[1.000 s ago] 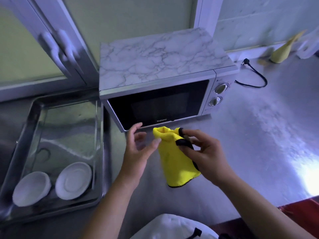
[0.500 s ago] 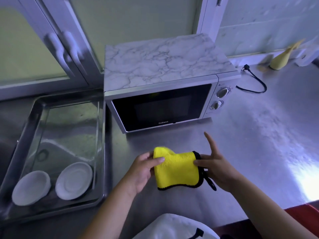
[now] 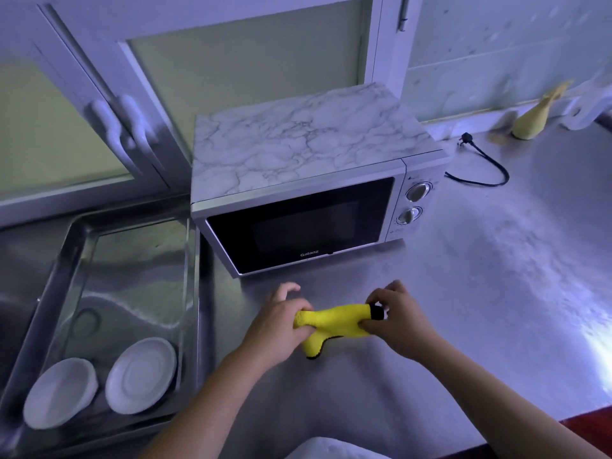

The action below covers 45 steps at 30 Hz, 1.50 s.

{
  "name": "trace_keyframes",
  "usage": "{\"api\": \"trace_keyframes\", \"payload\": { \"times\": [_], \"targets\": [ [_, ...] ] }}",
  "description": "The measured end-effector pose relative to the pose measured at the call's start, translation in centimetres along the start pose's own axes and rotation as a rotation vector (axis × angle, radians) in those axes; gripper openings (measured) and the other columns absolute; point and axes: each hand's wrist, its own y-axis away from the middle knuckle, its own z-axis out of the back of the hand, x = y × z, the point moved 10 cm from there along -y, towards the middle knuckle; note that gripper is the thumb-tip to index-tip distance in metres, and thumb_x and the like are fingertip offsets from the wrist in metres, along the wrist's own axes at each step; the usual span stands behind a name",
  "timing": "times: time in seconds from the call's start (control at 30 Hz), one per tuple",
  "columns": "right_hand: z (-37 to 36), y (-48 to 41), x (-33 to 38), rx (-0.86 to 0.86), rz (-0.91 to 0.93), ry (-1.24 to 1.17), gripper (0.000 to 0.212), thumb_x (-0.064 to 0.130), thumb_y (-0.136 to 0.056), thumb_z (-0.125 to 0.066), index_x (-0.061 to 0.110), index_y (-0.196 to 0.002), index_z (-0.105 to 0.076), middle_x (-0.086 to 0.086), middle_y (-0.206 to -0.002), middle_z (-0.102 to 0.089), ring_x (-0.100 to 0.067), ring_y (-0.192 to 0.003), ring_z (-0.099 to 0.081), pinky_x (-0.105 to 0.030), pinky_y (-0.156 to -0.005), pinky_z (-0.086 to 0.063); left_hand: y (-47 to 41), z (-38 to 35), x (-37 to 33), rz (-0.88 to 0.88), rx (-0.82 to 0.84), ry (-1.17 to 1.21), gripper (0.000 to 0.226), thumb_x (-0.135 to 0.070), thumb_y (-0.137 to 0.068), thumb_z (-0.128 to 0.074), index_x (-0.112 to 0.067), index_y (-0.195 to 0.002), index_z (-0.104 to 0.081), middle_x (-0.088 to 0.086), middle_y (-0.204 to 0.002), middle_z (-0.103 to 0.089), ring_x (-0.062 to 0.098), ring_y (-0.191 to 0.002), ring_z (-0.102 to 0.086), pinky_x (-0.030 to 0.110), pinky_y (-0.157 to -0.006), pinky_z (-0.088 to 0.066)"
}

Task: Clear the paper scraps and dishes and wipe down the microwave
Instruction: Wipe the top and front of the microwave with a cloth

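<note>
Where the desk drops into a steel sink at far left, two white dishes lie side by side on the sink floor at its near end, close together; whether their rims touch I cannot tell. Above the sink, against the wall, stand two cupboard doors with pale panels, their two handles side by side where the doors meet.

Centre: the microwave stands on the desk just right of the sink, door closed, its dark window facing me and its top covered in a marble pattern. Two round knobs, one above the other, sit on the panel at the right of the door.

Foreground, in front of the microwave and apart from it: my left hand grips the left end of the yellow cloth, fingers curled over it, with the forefinger lifted clear. The cloth is bunched into a short roll stretched between both hands, and a loose corner with a dark edge hangs down from the left part of it to the desk. My right hand pinches the right end of the cloth, thumb below and fingers above, beside a black tab at that end. Both hands are thus clamped on the same cloth, and neither touches the microwave.

Right: a black cord curls on the desk behind the microwave's right corner, its plug lying loose. Farther right, a yellow object leans at the foot of the wall; what it is I cannot tell.
</note>
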Motion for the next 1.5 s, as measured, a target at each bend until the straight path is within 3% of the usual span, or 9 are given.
{"api": "trace_keyframes", "payload": {
  "times": [0.2, 0.4, 0.53, 0.67, 0.83, 0.93, 1.0, 1.07, 1.5],
  "targets": [
    [4.5, -1.3, 2.3, 0.280, -0.060, -0.783, 0.031, 0.015, -0.065, -0.072, 0.001, -0.088, -0.058, -0.014, -0.078, -0.058, -0.026, -0.070, -0.059, -0.033, -0.058, -0.048, -3.4, 5.5, -5.2, -0.092, 0.205, 0.569, 0.025, -0.012, -0.082, -0.080, -0.015, -0.102, -0.065, -0.004, -0.086, -0.069, 0.004, -0.077, -0.061, 0.018, -0.069, -0.050],
    [10.2, -3.8, 6.2, 0.215, -0.090, -1.033, 0.024, -0.001, -0.085, -0.058, -0.001, -0.107, -0.066, -0.025, -0.102, -0.071, -0.038, -0.086, -0.070, -0.046, -0.071, -0.061, -8.7, 11.8, -8.2, -0.045, -0.041, 0.745, 0.040, -0.011, -0.083, -0.078, -0.022, -0.119, -0.064, 0.006, -0.111, -0.068, 0.014, -0.095, -0.067, 0.034, -0.089, -0.055],
    [22.1, -6.6, 8.1, -0.391, 0.158, -0.838, 0.021, 0.007, -0.075, -0.067, 0.018, -0.070, -0.050, 0.002, -0.060, -0.044, -0.019, -0.057, -0.043, -0.027, -0.049, -0.039, -10.5, 16.9, -7.0, -0.081, -0.296, 0.671, 0.026, -0.024, -0.089, -0.073, -0.034, -0.112, -0.065, -0.009, -0.113, -0.068, 0.006, -0.102, -0.066, 0.028, -0.088, -0.056],
    [27.3, -8.5, 11.2, -0.755, 0.349, -0.100, 0.030, 0.015, -0.069, -0.067, 0.021, -0.087, -0.044, 0.010, -0.067, -0.050, -0.017, -0.056, -0.045, -0.030, -0.046, -0.034, -10.9, 20.7, -3.6, -0.038, -0.516, 0.378, 0.030, -0.026, -0.091, -0.068, -0.030, -0.120, -0.061, -0.012, -0.124, -0.063, 0.005, -0.115, -0.057, 0.024, -0.097, -0.043],
    [20.2, -14.9, 9.0, -0.275, 0.274, 0.543, 0.035, 0.028, -0.077, -0.071, 0.013, -0.085, -0.040, -0.001, -0.090, -0.049, -0.032, -0.091, -0.052, -0.036, -0.073, -0.029, -12.5, 22.4, 0.9, 0.124, -0.531, 0.005, 0.051, -0.038, -0.091, -0.063, -0.017, -0.136, -0.053, 0.005, -0.141, -0.053, 0.026, -0.131, -0.047, 0.037, -0.105, -0.038],
    [22.5, -15.7, 9.4, -0.407, 0.222, 0.426, 0.047, 0.066, -0.080, -0.049, 0.019, -0.082, -0.051, 0.004, -0.078, -0.055, -0.031, -0.087, -0.056, -0.036, -0.073, -0.029, -13.9, 23.1, 2.6, 0.190, -0.495, -0.241, 0.059, -0.048, -0.093, -0.056, -0.013, -0.140, -0.049, 0.009, -0.145, -0.051, 0.033, -0.133, -0.045, 0.043, -0.109, -0.037],
    [23.2, -16.7, 10.6, -0.460, 0.234, 0.504, 0.061, 0.074, -0.081, -0.038, 0.026, -0.113, -0.059, -0.001, -0.118, -0.064, -0.030, -0.120, -0.053, -0.041, -0.092, -0.034, -14.5, 23.1, 3.5, 0.244, -0.464, -0.350, 0.060, -0.056, -0.095, -0.045, -0.020, -0.142, -0.044, 0.007, -0.148, -0.045, 0.033, -0.135, -0.039, 0.046, -0.108, -0.034],
    [21.1, -18.8, 9.9, -0.286, 0.174, 0.650, 0.070, 0.074, -0.087, -0.039, 0.041, -0.148, -0.031, 0.011, -0.162, -0.023, -0.021, -0.151, -0.015, -0.055, -0.113, -0.017, -14.9, 22.8, 4.2, 0.299, -0.425, -0.425, 0.061, -0.063, -0.095, -0.031, -0.030, -0.145, -0.034, 0.003, -0.155, -0.033, 0.029, -0.140, -0.030, 0.049, -0.109, -0.030],
    [20.4, -31.6, 9.1, -0.093, 0.133, 0.609, 0.069, 0.052, -0.102, -0.034, 0.027, -0.159, -0.004, 0.012, -0.167, 0.002, -0.017, -0.153, 0.007, -0.046, -0.123, -0.010, -15.1, 21.9, 5.2, 0.325, -0.451, -0.516, 0.069, -0.071, -0.091, -0.016, -0.036, -0.151, -0.021, 0.002, -0.163, -0.019, 0.030, -0.148, -0.018, 0.051, -0.113, -0.030]
  ]
}}
